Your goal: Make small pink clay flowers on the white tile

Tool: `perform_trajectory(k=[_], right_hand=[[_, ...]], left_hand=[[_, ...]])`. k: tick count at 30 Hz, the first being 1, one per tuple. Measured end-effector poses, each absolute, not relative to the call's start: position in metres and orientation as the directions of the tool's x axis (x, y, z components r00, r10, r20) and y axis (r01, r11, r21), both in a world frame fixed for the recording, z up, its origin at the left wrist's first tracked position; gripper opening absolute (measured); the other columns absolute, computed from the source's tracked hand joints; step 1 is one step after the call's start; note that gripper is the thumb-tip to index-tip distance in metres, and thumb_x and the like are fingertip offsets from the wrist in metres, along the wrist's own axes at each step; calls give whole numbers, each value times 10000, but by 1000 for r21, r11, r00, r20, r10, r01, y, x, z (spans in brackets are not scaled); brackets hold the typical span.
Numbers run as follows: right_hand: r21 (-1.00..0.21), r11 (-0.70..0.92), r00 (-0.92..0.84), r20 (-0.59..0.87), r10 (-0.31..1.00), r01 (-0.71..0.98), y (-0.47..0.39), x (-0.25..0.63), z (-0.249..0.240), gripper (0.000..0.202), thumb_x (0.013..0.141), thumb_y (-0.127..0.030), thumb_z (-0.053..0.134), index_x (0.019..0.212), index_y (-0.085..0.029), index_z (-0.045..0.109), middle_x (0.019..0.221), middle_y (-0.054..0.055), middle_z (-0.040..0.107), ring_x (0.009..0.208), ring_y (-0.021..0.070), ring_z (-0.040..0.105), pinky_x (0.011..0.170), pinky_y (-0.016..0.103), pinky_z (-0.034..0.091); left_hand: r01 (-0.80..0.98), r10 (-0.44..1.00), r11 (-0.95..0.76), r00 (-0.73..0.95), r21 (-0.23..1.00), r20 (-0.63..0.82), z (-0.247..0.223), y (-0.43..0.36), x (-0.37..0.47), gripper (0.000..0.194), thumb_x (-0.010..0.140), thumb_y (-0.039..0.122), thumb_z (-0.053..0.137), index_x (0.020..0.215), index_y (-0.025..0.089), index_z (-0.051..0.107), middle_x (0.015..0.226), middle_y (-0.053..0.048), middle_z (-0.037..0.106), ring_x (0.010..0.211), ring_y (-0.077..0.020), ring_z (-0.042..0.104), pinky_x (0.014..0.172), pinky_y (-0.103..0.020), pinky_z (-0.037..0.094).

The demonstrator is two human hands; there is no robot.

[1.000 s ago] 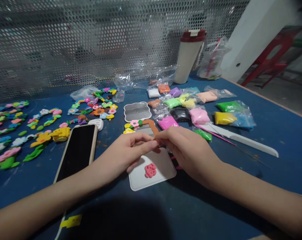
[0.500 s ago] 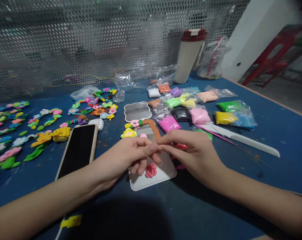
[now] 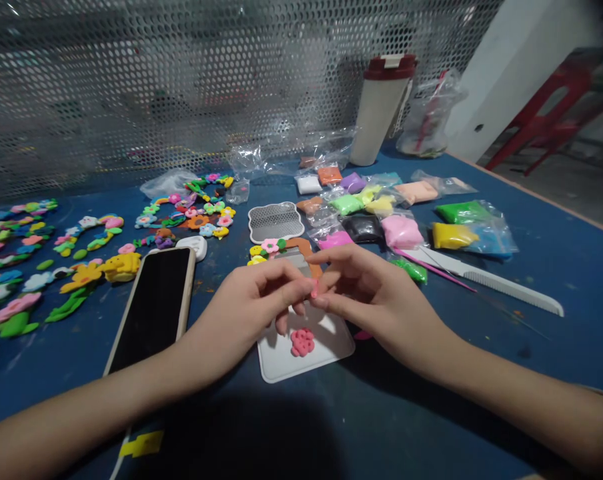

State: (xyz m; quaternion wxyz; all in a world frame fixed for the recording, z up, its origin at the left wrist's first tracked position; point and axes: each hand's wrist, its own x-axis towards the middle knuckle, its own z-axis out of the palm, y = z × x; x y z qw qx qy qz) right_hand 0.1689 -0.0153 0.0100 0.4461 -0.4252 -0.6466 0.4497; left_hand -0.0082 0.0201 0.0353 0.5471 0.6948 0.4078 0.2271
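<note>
A small bit of pink clay (image 3: 314,288) is pinched between the fingertips of my left hand (image 3: 261,300). My right hand (image 3: 376,287) meets it from the other side, thumb touching the clay and index finger lifted off. Below both hands, a coral-pink clump of clay (image 3: 302,342) lies on the white handle of a mirror (image 3: 326,347). The mirror's frame bears brown clay (image 3: 301,247) and a pink clay flower (image 3: 270,247); my hands hide part of it.
A phone (image 3: 154,307) lies at left beside clay-decorated pieces (image 3: 88,273). Behind the mirror is a scalloped white-rimmed piece (image 3: 275,223). Bagged clay (image 3: 402,231), a white comb (image 3: 506,287) and a tumbler (image 3: 381,113) stand or lie at right.
My right index finger has lifted and the fingers have parted, showing the pink bit between the hands. More of the coral clump is uncovered. The view has shifted slightly.
</note>
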Motion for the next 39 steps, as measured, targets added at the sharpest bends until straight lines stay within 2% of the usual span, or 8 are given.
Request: perform_trajectory(k=[6,13,16,19,23,30,35,39], right_hand=[[-682,520,-370,371,852,515,-16,170,9,65,903,-194,506,926,-190,567,806,16,653,676,119,591,576,207,434],[-180,703,-521,552,651,688,-15,173,8,306,934,-168,328,843,-149,620,693,65,601,608,164,510,520,268,354],[-210,724,-532,552,642,657,-15,173,12,301,908,-141,345,770,-161,612,656,53,585,588,158,495,516,273,338],[-409,673,-436,534,724,617,-16,175,17,252,899,-126,421,721,-173,594,659,30,597,600,135,530,528,242,377],[-580,535,-165,569,806,614,-18,178,19,161,902,-141,501,924,-184,655,825,40,699,722,146,634,644,253,479],[-480,649,-297,619,727,590,-17,175,13,318,847,-152,604,1164,-148,616,1152,105,661,1015,168,629,873,266,509],[-420,695,-358,635,685,584,-16,172,7,252,869,-172,578,1110,-124,633,1130,121,660,1020,160,626,881,267,514],[-343,686,-393,621,678,641,-14,175,5,200,904,-172,512,1014,-116,670,927,104,700,807,168,654,684,272,547]], left_hand=[[483,700,-560,710,673,73,36,16,-13,252,926,253,427,706,189,533,686,37,552,631,-112,500,610,-204,354],[545,692,-597,721,588,35,34,13,-12,266,941,321,357,764,201,517,732,16,563,657,-143,502,622,-234,357],[527,736,-468,676,710,-16,36,11,-10,296,942,333,375,714,194,502,687,31,537,631,-124,487,598,-222,356],[407,806,-200,586,891,-87,38,11,-11,340,940,380,390,664,192,453,586,60,454,516,-91,420,499,-197,336],[155,854,16,512,988,-94,33,15,-12,293,944,362,400,723,187,477,616,61,480,487,-69,413,480,-177,365],[127,793,72,594,989,-133,26,17,-8,311,962,390,342,792,181,496,615,47,521,476,-78,453,478,-200,377],[268,740,17,644,963,-192,30,12,-6,359,969,370,322,716,175,487,549,45,508,504,-91,467,519,-203,393],[325,722,3,653,946,-227,31,11,-6,305,953,341,387,735,167,511,552,52,516,502,-84,466,519,-191,391]])
